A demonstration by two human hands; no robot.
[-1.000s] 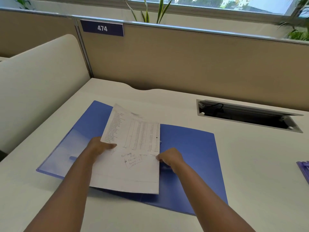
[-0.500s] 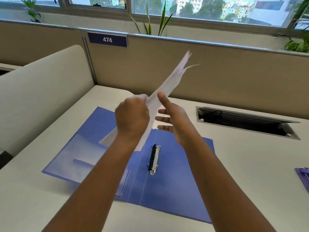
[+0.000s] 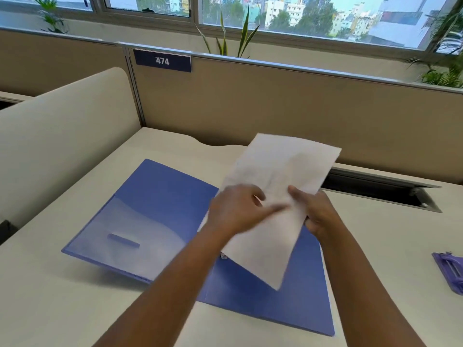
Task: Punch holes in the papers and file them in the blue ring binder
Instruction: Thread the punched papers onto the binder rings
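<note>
Head view: blurred papers (image 3: 273, 196) gripped by left hand (image 3: 235, 211) and right hand (image 3: 318, 211), binder (image 3: 155, 211) rings mostly hidden.

The scene is lit brightly and evenly by daylight from the window (image 3: 300, 18) along the top edge, where the view outside is slightly washed out, and only soft, faint shadows are cast on the desk (image 3: 388, 246) under the blue ring binder (image 3: 155, 209). Motion blur is seen on the left hand (image 3: 238, 211) and on the papers (image 3: 273, 196), whose print is smeared beyond reading, while the number plate (image 3: 162, 61) on the partition is rendered sharply. Wide-angle distortion is shown by the bowed partition rail and by the stretched forearms at the lower edge.
</note>
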